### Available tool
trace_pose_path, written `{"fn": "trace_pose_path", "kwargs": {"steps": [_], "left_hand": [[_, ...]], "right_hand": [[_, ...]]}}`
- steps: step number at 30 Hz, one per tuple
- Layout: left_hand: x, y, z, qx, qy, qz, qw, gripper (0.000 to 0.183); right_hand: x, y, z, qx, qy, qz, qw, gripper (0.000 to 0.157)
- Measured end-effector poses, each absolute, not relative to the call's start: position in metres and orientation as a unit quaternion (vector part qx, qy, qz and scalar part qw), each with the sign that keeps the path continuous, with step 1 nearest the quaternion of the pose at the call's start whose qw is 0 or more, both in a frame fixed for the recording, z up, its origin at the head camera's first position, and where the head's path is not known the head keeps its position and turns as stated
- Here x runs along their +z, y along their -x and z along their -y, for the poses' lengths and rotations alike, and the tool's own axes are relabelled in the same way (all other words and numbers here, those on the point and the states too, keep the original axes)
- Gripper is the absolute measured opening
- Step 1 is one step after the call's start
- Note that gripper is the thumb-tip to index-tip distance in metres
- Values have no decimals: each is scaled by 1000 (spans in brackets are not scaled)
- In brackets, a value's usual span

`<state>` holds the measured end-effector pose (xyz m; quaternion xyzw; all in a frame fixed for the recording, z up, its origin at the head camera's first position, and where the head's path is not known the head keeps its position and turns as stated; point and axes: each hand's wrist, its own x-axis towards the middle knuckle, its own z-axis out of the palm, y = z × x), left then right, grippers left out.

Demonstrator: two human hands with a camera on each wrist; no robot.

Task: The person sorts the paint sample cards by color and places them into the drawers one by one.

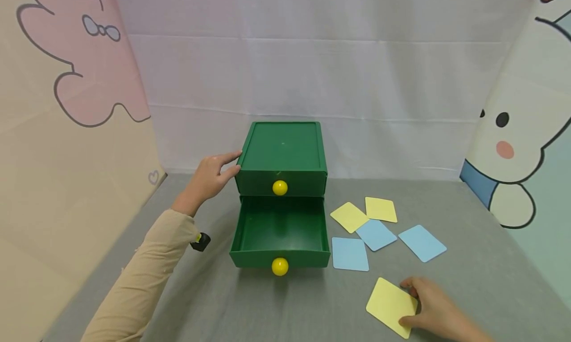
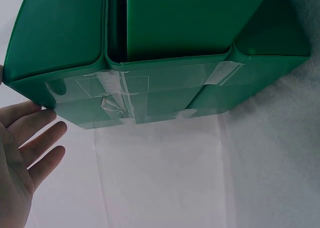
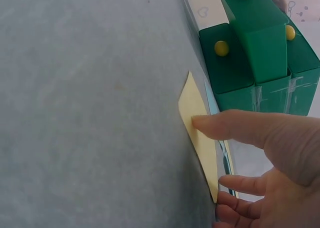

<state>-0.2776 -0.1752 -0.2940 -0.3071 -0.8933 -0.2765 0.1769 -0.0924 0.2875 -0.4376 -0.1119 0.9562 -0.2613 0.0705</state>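
Observation:
A green drawer cabinet [image 1: 285, 146] with yellow knobs stands in the middle of the head view. Its middle drawer [image 1: 281, 228] is pulled out, and nothing lies inside. My left hand [image 1: 207, 179] touches the cabinet's upper left side with extended fingers; the left wrist view shows these fingers [image 2: 47, 138] beside the taped green wall [image 2: 165, 95]. At the lower right, my right hand [image 1: 430, 307] pinches a yellow card [image 1: 389, 307] by its edges, thumb on one side and fingertips on another. In the right wrist view, the thumb [image 3: 235, 125] presses on this card [image 3: 197, 123].
Right of the cabinet lie two more yellow cards [image 1: 350, 217] and several blue cards [image 1: 350, 254], some touching or overlapping. A grey cloth [image 1: 200, 292] covers the table. White fabric [image 1: 312, 74] hangs behind, with cartoon-printed panels [image 1: 89, 59] at both sides.

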Motion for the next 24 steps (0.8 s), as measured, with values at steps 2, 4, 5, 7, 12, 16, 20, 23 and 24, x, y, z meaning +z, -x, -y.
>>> {"fn": "trace_pose_path", "kwargs": {"steps": [2,4,5,7,12,16,20,23,24], "left_hand": [[-294,278,175,-277,306,894,175,41],[-295,278,175,-277,305,894,175,41],[-295,278,175,-277,305,894,175,41],[-295,278,175,-278,306,894,175,41],[-296,279,174,-275,306,894,178,41],[-295,278,174,-275,304,895,175,41],[-295,279,175,-268,304,897,174,42],[-295,279,175,-264,305,898,177,41],[-295,279,175,-265,306,897,177,41]], "right_hand": [[-439,91,-288,-273,123,-952,63,56],[-440,91,-289,-292,129,-946,59,51],[-440,91,-289,-306,131,-941,58,49],[-440,93,-291,-335,133,-930,70,45],[-437,98,-297,-418,123,-890,135,32],[-433,103,-302,-471,102,-855,191,24],[-428,106,-305,-512,69,-818,252,22],[-424,110,-306,-531,56,-798,280,22],[-423,111,-306,-533,54,-795,284,22]]}}
